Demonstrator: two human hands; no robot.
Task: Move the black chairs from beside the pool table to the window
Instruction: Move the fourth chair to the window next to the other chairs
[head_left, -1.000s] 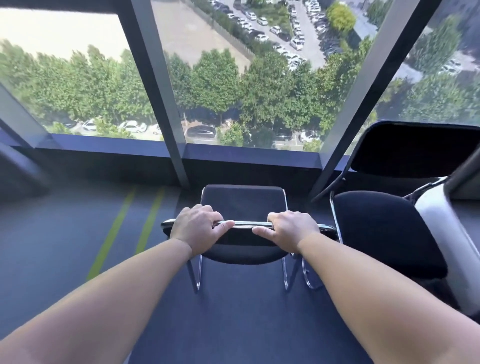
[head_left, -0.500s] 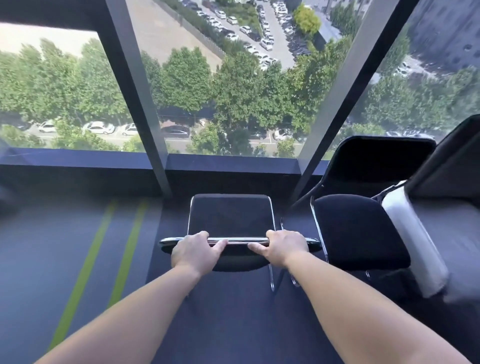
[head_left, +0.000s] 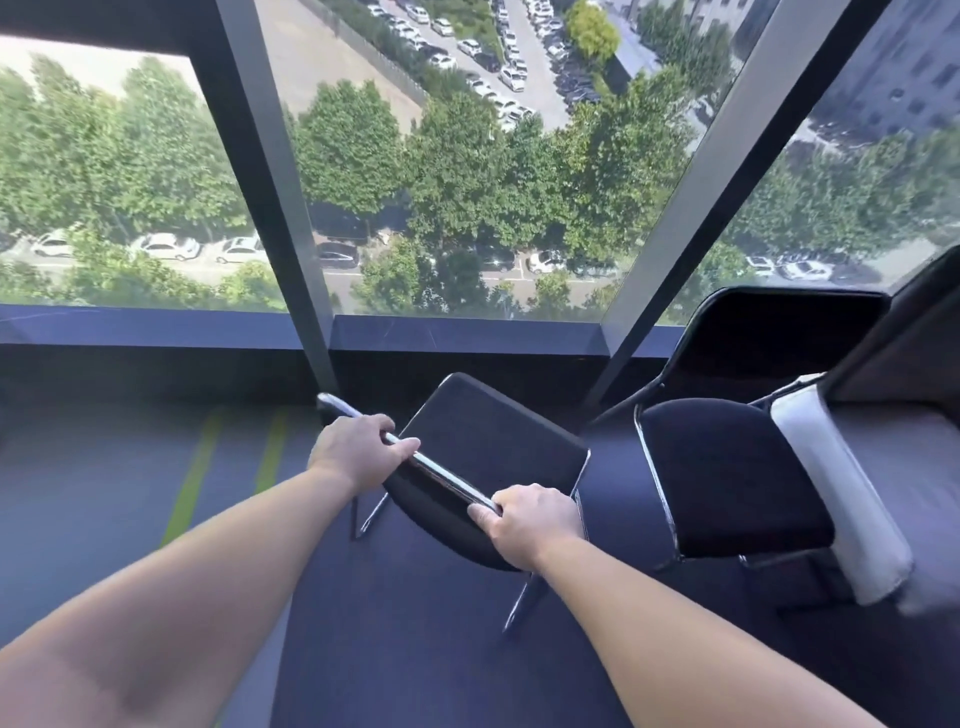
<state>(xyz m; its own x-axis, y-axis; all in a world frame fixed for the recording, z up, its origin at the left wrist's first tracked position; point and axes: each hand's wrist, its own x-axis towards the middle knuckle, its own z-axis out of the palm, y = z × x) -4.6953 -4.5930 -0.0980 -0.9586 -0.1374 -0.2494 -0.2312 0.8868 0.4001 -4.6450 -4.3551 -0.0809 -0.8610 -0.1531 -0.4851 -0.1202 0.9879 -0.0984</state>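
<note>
A black chair (head_left: 488, 441) with chrome legs stands on the dark floor just short of the window (head_left: 467, 182). It is turned at an angle, its seat pointing up and to the right. My left hand (head_left: 356, 452) grips the chrome top rail of its backrest near the left end. My right hand (head_left: 530, 519) grips the same rail near the right end. A second black chair (head_left: 727, 467) stands to the right, its backrest against the window sill.
A low dark sill (head_left: 156, 327) runs under the glass, with slanted window posts (head_left: 270, 182) rising from it. Two green stripes (head_left: 228, 467) mark the floor at the left. A white and grey padded piece of furniture (head_left: 841, 493) crowds the right edge.
The chair in my hands has swung round from square-on to a diagonal. My left hand went forward and my right hand came back towards me.
</note>
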